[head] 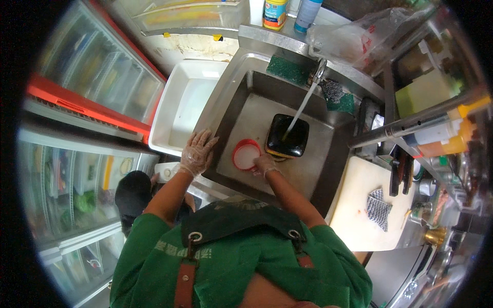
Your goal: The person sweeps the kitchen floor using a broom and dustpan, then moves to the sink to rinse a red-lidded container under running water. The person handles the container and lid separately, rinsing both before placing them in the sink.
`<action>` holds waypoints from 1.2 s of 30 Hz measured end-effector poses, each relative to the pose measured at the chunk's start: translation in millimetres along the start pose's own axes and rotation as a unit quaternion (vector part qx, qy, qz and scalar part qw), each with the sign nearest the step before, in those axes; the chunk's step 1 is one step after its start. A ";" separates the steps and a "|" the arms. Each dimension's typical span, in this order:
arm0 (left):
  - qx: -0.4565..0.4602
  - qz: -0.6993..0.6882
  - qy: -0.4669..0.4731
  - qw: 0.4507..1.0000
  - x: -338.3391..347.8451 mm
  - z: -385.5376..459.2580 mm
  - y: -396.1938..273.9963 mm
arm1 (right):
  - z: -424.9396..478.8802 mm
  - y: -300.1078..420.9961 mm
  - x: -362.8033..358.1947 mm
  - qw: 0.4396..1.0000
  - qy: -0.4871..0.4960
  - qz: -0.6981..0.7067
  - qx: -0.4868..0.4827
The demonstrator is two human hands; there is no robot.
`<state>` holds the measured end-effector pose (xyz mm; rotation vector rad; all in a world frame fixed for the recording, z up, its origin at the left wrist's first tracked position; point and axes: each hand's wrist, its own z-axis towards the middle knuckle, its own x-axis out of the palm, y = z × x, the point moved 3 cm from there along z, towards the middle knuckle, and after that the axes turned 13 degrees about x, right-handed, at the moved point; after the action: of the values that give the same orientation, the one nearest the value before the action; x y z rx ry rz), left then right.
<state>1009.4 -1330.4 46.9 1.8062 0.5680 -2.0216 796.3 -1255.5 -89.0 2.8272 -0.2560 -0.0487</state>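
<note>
My left hand (199, 151), in a clear plastic glove, rests on the near left rim of the stainless steel sink (327, 175), fingers apart and holding nothing. My right hand (265, 163), also gloved, is down in the sink and grips a round red cup (245, 154) by its right side; its inside looks pale. Just beyond that hand, a square black bowl (287, 134) sits on the sink floor, with yellow showing along its lower edge. A stream of water from the faucet (319, 69) falls into the bowl.
A white plastic tub (163, 127) stands left of the sink. Green scouring pads (287, 69) and steel wool (333, 91) lie on the back ledge. At right, a patterned cloth (379, 210) lies on a white cutting board (352, 215). Glass-doored refrigerators (88, 181) line the left side.
</note>
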 end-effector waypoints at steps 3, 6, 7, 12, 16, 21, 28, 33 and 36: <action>0.006 0.002 0.011 1.000 -0.2 0.7 0.6 | 16.9 -2.6 3.0 0.998 0.056 0.029 -0.021; 0.014 0.025 -0.023 0.999 -1.4 2.5 -1.2 | 5.8 -5.6 1.0 0.990 0.104 0.079 -0.051; -0.035 -0.019 -0.010 0.999 -2.6 8.2 -6.0 | 1.2 -5.8 0.6 0.985 0.120 0.107 -0.062; -0.359 -0.274 0.062 0.890 18.6 31.5 -62.9 | -1.7 -8.3 -2.6 0.977 0.195 0.054 -0.063; -0.333 -0.253 0.151 0.896 64.0 32.8 -32.9 | -3.4 1.8 9.1 0.982 0.160 -0.079 -0.060; -0.358 -0.227 0.069 0.903 47.5 45.7 -33.2 | 105.2 -37.7 -1.5 0.895 -0.129 -0.328 -0.273; -0.368 -0.250 0.011 0.896 37.8 46.1 -27.3 | 72.2 -11.2 15.7 0.737 -0.163 -0.584 -0.299; -0.332 -0.274 -0.055 0.901 -0.6 71.6 -30.5 | 33.8 -27.8 5.3 0.874 -0.002 -0.306 -0.377; -0.267 -0.267 -0.104 0.920 -13.3 108.1 -44.3 | -60.0 -18.7 -29.0 0.870 -0.005 -0.362 -0.334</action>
<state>896.3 -1349.4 72.9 1.1711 1.5027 -2.0513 774.5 -1215.1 -37.2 2.0715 0.7002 -0.2572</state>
